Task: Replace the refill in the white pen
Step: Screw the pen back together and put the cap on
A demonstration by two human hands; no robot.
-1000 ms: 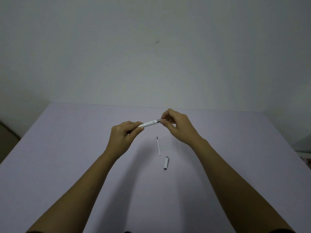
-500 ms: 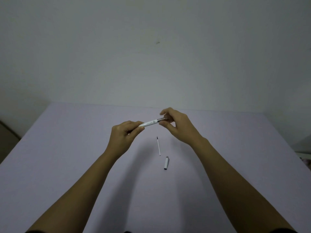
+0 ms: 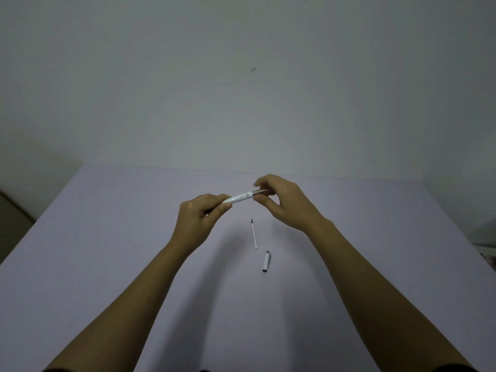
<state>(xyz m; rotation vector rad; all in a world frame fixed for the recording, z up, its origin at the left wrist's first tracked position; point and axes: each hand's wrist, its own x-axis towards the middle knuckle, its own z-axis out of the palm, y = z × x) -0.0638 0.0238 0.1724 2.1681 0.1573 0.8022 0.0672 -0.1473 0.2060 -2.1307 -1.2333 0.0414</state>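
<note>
The white pen point(image 3: 239, 197) is held level above the table between both hands. My left hand point(image 3: 200, 218) grips its rear end. The fingertips of my right hand point(image 3: 283, 201) pinch the darker front section of the pen point(image 3: 259, 192). A thin white refill point(image 3: 253, 234) with a dark tip lies on the table below the hands, pointing away from me. The white pen cap point(image 3: 266, 261) lies just right of the refill, nearer to me.
The pale lilac table point(image 3: 107, 237) meets a plain wall at its far edge. Dim objects stand beyond the table's left edge point(image 3: 13, 218) and right edge point(image 3: 485, 237).
My right fingers have shifted slightly around the pen's front section, thumb lower now. The pen, refill and cap stay where they were.
</note>
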